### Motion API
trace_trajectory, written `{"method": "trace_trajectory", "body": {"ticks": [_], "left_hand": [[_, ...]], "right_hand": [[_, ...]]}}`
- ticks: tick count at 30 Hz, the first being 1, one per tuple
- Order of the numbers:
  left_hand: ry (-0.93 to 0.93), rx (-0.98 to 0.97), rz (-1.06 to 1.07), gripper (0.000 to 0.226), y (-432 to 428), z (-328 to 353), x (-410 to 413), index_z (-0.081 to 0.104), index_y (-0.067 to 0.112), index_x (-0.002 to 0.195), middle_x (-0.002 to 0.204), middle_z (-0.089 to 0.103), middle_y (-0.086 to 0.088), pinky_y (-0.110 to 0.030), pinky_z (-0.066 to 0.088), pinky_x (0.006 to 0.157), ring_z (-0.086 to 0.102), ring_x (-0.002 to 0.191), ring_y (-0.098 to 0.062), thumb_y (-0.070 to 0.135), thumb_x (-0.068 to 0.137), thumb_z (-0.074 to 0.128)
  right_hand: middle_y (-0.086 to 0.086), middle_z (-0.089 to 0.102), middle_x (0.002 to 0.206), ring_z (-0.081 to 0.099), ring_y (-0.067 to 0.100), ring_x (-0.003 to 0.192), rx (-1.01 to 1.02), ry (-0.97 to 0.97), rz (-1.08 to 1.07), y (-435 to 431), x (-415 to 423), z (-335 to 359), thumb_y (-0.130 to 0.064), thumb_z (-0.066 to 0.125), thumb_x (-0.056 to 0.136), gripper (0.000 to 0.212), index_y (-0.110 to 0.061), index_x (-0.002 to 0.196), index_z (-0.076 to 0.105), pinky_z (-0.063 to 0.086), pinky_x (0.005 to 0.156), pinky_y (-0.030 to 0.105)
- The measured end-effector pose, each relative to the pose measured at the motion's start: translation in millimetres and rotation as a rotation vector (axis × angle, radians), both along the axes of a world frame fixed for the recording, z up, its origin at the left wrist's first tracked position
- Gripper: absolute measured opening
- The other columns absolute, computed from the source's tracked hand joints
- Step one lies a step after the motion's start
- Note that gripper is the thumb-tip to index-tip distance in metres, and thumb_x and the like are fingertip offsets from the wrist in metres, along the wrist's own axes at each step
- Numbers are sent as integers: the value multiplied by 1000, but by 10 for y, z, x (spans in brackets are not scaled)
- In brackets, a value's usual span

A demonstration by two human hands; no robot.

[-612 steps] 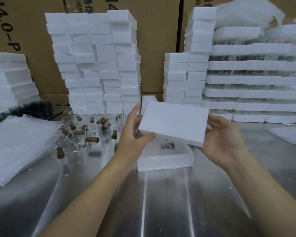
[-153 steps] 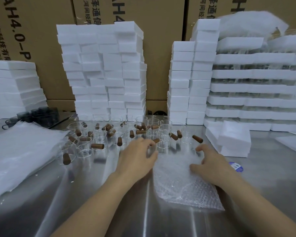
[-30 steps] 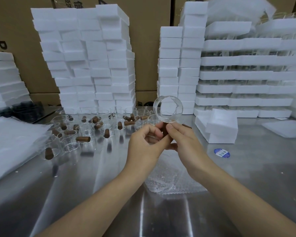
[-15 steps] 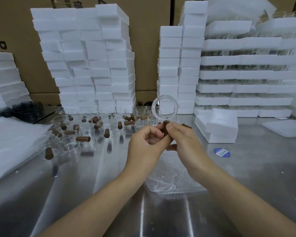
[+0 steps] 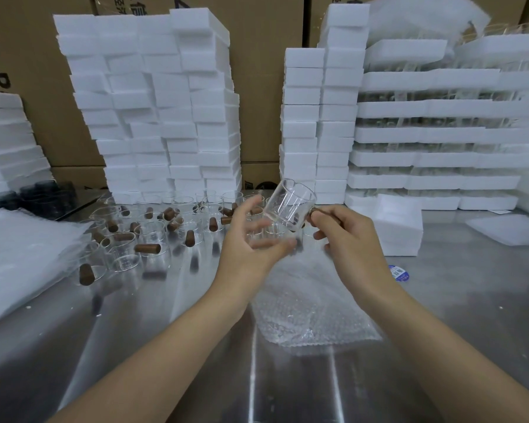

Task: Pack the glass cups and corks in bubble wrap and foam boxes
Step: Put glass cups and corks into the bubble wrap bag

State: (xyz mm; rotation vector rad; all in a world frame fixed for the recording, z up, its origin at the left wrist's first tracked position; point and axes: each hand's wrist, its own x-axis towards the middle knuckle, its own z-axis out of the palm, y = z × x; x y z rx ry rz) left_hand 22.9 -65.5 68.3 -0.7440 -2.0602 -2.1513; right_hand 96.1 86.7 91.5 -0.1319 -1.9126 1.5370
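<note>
- My right hand (image 5: 345,239) pinches a brown cork (image 5: 317,211) between the thumb and curled fingers. The cork sticks out from the side of a clear glass cup (image 5: 289,206).
- The cup hangs in the air in front of me, tilted, with its mouth uppermost and leaning toward my right.
- My left hand (image 5: 248,239) is spread, fingers loosely bent, palm turned toward the cup. It sits just beside and under the cup. The hand is blurred, so I cannot tell whether my fingertips touch the glass.
- Under both hands a bubble wrap sheet (image 5: 312,306) lies flat on the metal table (image 5: 165,346).
- Just to my right of the sheet is a small blue sticker (image 5: 398,273). Behind it a white foam box (image 5: 394,227) rests on another one.
- Farther right, a thin foam sheet (image 5: 507,228) lies on the table.
- To my left and behind my hands stand many loose cups (image 5: 148,236). Loose corks (image 5: 147,248) lie on and among them.
- At the far left there is a heap of white wrap (image 5: 19,254), with some dark glasses (image 5: 28,196) behind it.
- Along the back stand a tall foam stack (image 5: 153,102) and a narrower foam stack (image 5: 318,117). At the right are foam trays (image 5: 440,132) layered with glassware.
- Cardboard cartons (image 5: 263,87) stand behind everything.
</note>
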Motion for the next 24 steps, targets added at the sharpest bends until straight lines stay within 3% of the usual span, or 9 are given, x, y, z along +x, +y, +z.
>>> {"method": "trace_trajectory", "body": {"ticks": [3,7,10,12,14,17,20,24], "left_hand": [[434,-271,89,99,-58,-22,-36,32,69,151,136,47,35,-24,52,93,59,118,5,34,81,92],[691,-460,177,81,-100,-28,-45,43,52,155,145,49,29,-31,48,108,48,134,2,41,87,85],[704,-500,216,72,-107,-22,-39,52,45,151,144,54,26,-18,38,109,47,135,0,40,88,86],[690,-486,223,70,-115,-8,-51,54,43,147,142,56,25,-13,34,106,48,134,-2,34,87,89],[673,-447,218,68,-131,9,-76,55,43,143,139,57,26,-12,35,106,49,133,-1,30,86,90],[607,-345,182,65,-140,21,-108,55,44,136,134,59,30,-22,45,103,53,130,1,28,84,91],[509,-228,97,67,-132,49,-108,51,50,130,136,59,33,-27,49,97,56,130,2,31,82,94],[361,-75,-72,64,-121,63,-129,53,44,125,133,66,24,-38,56,94,61,133,-7,28,80,96]], "right_hand": [[-2,71,75,64,18,72,93,-15,-60,24,17,16,-44,65,83,24,-23,82,74,51,73,43],[-10,65,65,55,1,60,164,-27,-85,70,14,-1,-42,69,85,17,-33,71,69,45,65,31],[-17,68,72,60,2,67,230,-48,-99,90,2,-34,-40,70,91,18,-34,74,67,45,69,31],[-26,70,90,64,1,82,290,-46,-74,88,0,-54,-45,68,90,5,-40,87,67,49,75,32],[-29,69,110,64,1,95,356,-79,-24,98,1,-83,-52,63,85,22,-48,107,62,54,86,34],[-25,58,130,58,1,107,483,-164,20,147,-30,-162,-53,66,84,55,-51,136,49,55,94,40],[-31,46,128,53,-6,109,557,-170,35,186,-67,-233,-43,74,87,70,-56,145,38,54,96,39],[-26,51,129,54,-6,109,525,-79,48,215,-108,-257,-58,76,86,65,-62,141,40,50,89,27]]}}
